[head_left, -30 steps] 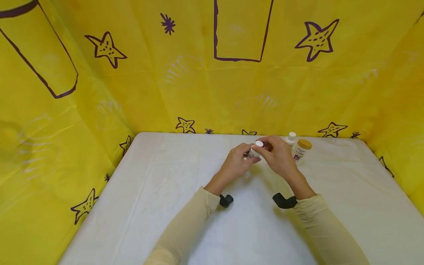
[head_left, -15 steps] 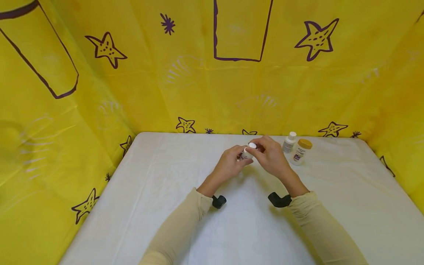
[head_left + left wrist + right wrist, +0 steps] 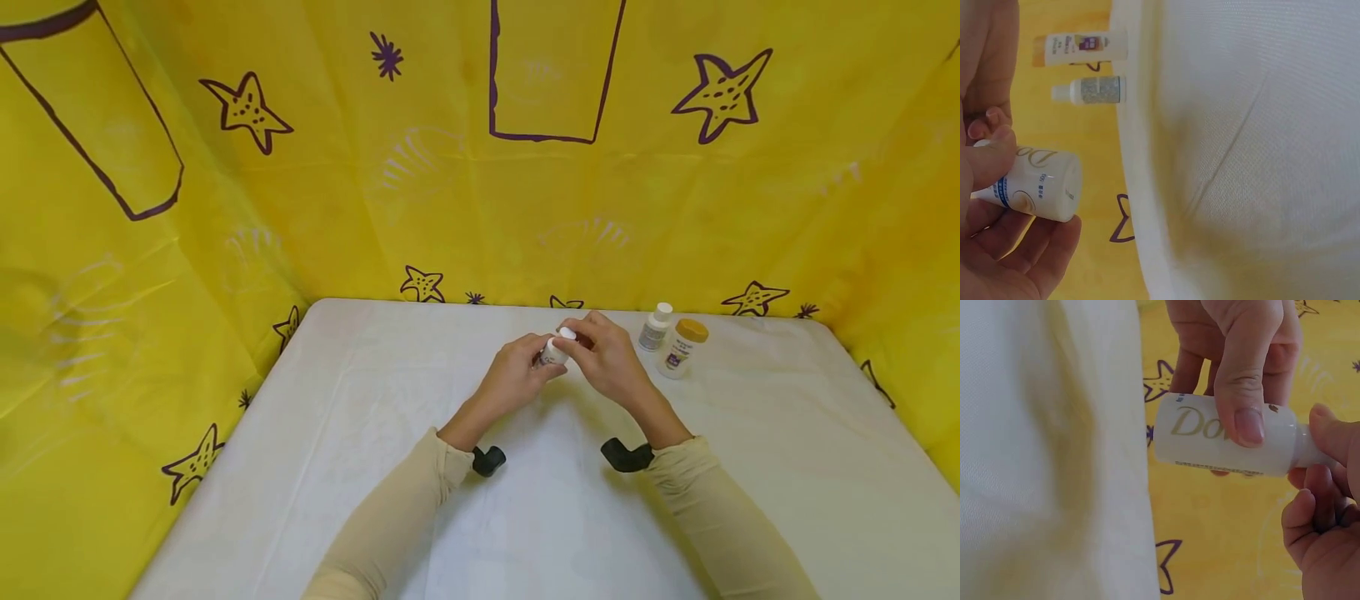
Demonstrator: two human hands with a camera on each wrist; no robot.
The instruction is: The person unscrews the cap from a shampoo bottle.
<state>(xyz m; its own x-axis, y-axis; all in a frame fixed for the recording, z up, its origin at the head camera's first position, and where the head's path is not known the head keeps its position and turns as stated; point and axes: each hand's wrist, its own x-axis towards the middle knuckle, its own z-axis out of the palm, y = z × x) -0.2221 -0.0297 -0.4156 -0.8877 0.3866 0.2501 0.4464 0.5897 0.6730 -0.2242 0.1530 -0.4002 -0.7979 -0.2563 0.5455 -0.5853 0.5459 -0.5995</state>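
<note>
My left hand point(image 3: 513, 372) grips a small white Dove bottle point(image 3: 553, 355) round its body, holding it above the table. In the right wrist view the left thumb lies across the gold lettering on the bottle point(image 3: 1175, 440). My right hand point(image 3: 609, 360) pinches the white cap point(image 3: 567, 333) at the bottle's top between thumb and fingers. The bottle's narrow neck point(image 3: 1304, 445) shows beside the right fingertips, which hide most of the cap. From the left wrist view, the base of the bottle point(image 3: 1071, 187) faces outward.
To the right of my hands, a white bottle with a yellow cap point(image 3: 678, 354) stands upright on the white table point(image 3: 360, 400). Close behind it is a smaller white-capped bottle with a grey label point(image 3: 654, 331). A yellow curtain point(image 3: 322, 208) with starfish drawings borders the table.
Both hands have shifted left with the bottle, uncovering the two standing bottles. The cap's angle against the bottle body has changed slightly under my right fingers.
</note>
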